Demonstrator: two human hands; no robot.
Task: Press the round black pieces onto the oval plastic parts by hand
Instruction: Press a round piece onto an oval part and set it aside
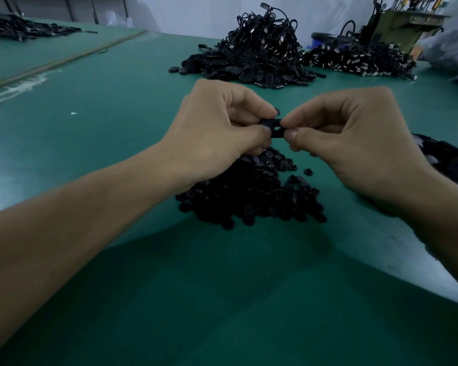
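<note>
Together, 2 hands, left hand (217,125) and right hand (354,138), pinch 1 oval part (274,126).

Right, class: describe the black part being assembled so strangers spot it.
On the green table, find the near pile of black pieces. Above it, left hand and right hand pinch one black part between them; it alone is off the table.

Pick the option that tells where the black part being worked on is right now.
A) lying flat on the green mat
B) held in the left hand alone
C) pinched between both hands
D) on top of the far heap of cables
C: the left hand and the right hand each pinch one end of the black part with thumb and fingers, lifted off the green mat.
</note>
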